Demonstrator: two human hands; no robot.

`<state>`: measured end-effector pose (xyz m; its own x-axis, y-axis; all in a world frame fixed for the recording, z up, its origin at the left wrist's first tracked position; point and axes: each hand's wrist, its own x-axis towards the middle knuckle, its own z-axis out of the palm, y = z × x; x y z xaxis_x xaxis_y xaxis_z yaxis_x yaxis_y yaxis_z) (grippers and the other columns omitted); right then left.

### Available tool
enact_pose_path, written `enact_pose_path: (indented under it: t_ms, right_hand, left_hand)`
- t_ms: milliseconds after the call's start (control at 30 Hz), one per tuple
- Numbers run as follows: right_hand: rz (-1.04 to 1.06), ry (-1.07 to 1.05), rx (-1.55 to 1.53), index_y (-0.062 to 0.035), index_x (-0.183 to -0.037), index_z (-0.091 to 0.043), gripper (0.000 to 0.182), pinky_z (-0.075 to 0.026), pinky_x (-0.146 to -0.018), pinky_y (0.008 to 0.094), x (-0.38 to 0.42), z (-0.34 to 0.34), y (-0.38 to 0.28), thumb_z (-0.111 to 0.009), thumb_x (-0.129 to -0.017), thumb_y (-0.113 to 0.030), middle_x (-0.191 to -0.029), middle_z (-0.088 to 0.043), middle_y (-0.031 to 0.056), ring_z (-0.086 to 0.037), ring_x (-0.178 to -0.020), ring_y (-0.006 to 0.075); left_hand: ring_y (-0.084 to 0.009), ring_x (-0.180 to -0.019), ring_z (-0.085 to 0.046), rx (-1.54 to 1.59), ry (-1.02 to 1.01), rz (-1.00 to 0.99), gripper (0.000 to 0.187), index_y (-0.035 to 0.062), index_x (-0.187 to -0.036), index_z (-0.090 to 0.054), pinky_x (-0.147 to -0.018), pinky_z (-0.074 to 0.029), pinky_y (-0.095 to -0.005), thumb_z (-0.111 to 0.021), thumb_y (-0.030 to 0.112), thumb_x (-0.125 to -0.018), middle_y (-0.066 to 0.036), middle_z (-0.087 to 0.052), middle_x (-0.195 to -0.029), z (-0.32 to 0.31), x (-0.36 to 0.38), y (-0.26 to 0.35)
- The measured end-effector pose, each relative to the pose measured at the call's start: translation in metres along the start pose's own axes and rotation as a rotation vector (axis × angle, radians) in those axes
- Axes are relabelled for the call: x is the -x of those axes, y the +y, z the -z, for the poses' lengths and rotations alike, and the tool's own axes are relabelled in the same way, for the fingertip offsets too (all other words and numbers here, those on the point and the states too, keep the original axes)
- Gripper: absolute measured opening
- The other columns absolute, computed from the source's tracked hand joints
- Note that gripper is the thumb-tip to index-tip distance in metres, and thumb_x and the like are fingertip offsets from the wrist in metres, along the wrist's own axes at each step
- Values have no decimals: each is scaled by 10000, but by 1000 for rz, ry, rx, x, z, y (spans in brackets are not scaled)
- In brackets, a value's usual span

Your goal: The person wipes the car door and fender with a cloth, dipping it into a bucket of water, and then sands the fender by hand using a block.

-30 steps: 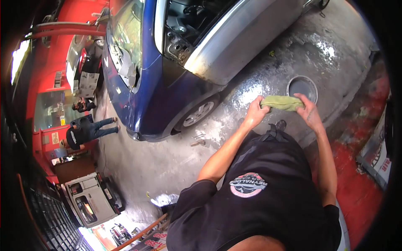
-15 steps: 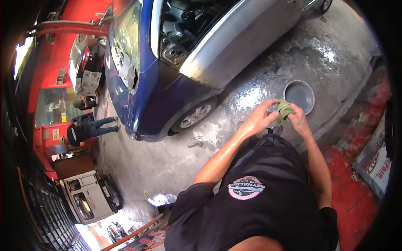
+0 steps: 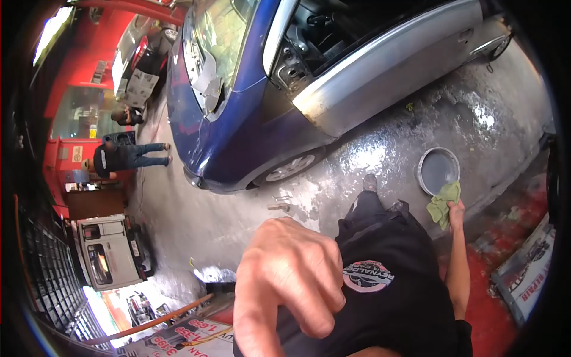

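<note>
My left hand (image 3: 288,279) is raised close to the camera, its knuckles towards me and its fingers curled in. Nothing shows in it, though the palm side is hidden. My right hand (image 3: 456,214) hangs low at the right, closed on a green cloth (image 3: 443,204) that droops open from the fingers. Just beyond the cloth stands a round bucket (image 3: 421,172) with grey liquid in it, and the cloth overlaps its near rim in view. My dark shirt and trousers fill the space between my arms.
Ahead is a blue car (image 3: 238,143) with a bare grey door (image 3: 386,77). The concrete floor (image 3: 357,160) is wet in patches. A person (image 3: 113,159) stands at the far left near another person (image 3: 128,115). A sign board (image 3: 526,276) leans at the right; a van (image 3: 107,250) is parked left.
My left hand has let go of the cloth and come up towards the camera. My right hand has moved down and right with the cloth, which was bunched and now hangs loose.
</note>
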<state>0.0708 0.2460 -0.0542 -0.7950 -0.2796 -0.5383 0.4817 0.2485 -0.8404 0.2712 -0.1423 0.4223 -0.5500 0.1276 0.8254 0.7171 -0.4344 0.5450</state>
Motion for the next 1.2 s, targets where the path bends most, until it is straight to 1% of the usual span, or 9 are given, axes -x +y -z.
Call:
enact_pose_path:
  t_ms: [167, 300, 400, 600, 733, 933, 1033, 1133, 1200]
  right_hand:
    - [22, 33, 74, 30, -1307, -631, 428, -511, -955, 348, -28, 21, 36, -530, -893, -15, -1146, -700, 106, -661, -1025, 215]
    - [41, 83, 467, 36, -1238, -657, 389, -503, -919, 344, -30, 22, 33, -556, -873, -53, -1065, -712, 101, -648, -975, 215]
    - [25, 109, 507, 37, -1199, -668, 373, -501, -904, 346, -27, 10, 22, -569, -858, -74, -1027, -716, 107, -647, -952, 220]
    - [116, 130, 644, 46, -1147, -673, 338, -499, -901, 379, -21, -5, 1, -578, -851, -86, -984, -720, 163, -654, -932, 257]
    - [87, 153, 577, 41, -1146, -677, 319, -503, -890, 361, -22, -11, -1, -578, -865, -74, -976, -717, 139, -644, -928, 224]
    - [81, 169, 504, 34, -1174, -667, 324, -508, -893, 335, -12, -20, -25, -567, -884, -72, -1002, -717, 101, -647, -933, 197]
    - [86, 184, 472, 29, -1187, -664, 331, -508, -907, 327, -16, -17, -34, -559, -887, -66, -1001, -717, 101, -651, -947, 194]
    - [158, 182, 424, 26, -1199, -661, 343, -513, -915, 330, -24, -12, -37, -555, -882, -53, -1007, -722, 105, -655, -954, 194]
    - [121, 198, 434, 23, -1200, -661, 348, -519, -911, 339, -29, -12, -47, -551, -876, -43, -1012, -729, 106, -662, -960, 192]
  left_hand:
    - [-173, -461, -433, 19, -72, 24, 175, 209, -876, -626, -362, -295, -292, -570, 159, -1034, -69, -471, -676, 43, -1, 30]
    - [-165, -461, -463, 55, -160, -44, 175, 172, -886, -645, -363, -326, -279, -555, 171, -1036, -81, -479, -676, 75, 12, 37]
    - [-70, -428, -424, 39, 104, -2, 242, 216, -1272, -692, -361, -267, -205, -642, 172, -1039, -34, -560, -660, 82, 10, 49]
    - [-66, -437, -444, 40, 119, -84, 226, 226, -1226, -702, -353, -287, -197, -646, 151, -1021, -49, -573, -667, 117, 31, 42]
    - [-177, -452, -523, 350, -201, 283, 279, 4, -850, -653, -356, -376, -255, -639, 250, -980, -110, -548, -700, 152, 42, 38]
    - [-93, -448, -509, 209, 96, -48, 311, 252, -1303, -677, -346, -344, -208, -713, 213, -996, -119, -650, -763, 158, 80, 12]
    - [-206, -601, -636, 38, 380, 434, 236, -10, -1056, -695, -569, -551, -309, -696, 193, -936, -141, -662, -777, 191, 111, -19]
    - [-145, -738, -661, -320, 664, 1066, 350, -2, -1235, -634, -680, -551, -278, -740, 164, -946, -54, -660, -837, 222, 162, -88]
    - [-210, -782, -697, -997, 317, 1383, 320, 80, -1211, -663, -738, -580, -356, -731, 275, -966, -49, -691, -859, 230, 238, -138]
